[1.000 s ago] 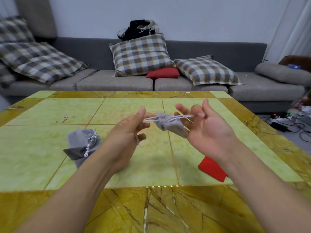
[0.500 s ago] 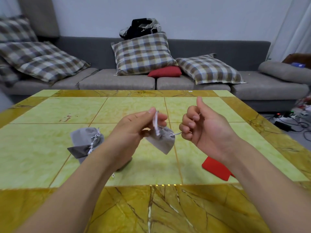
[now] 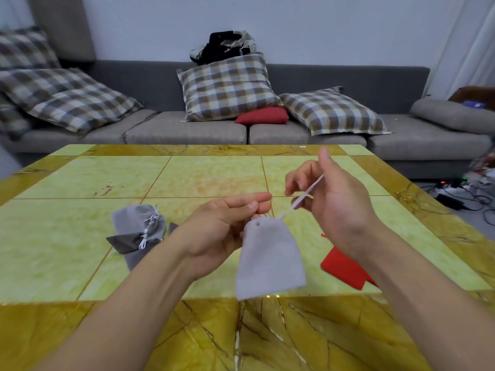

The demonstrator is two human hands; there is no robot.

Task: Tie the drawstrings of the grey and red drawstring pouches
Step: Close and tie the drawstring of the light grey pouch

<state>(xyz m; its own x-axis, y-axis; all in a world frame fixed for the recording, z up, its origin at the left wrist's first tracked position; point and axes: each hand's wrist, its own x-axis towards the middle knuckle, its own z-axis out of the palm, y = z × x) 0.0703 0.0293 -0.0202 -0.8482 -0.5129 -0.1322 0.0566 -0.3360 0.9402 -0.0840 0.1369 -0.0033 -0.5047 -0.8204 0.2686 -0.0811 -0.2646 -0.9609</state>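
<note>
So now the grey pouch [image 3: 270,259] dangles, left hand [image 3: 225,231] pinching its neck, right hand [image 3: 332,207] fingers tugging the drawstring [image 3: 300,200] tight, knot pending.

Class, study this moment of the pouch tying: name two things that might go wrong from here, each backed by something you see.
1. The grey pouch hangs in the air from the left hand's pinch at its neck; a slip may drop it.
2. The right hand pulls the drawstring taut sideways; it might slide free before knotting.

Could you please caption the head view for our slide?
Left hand pinches a grey pouch at its neck while right hand pulls its drawstring.
</note>
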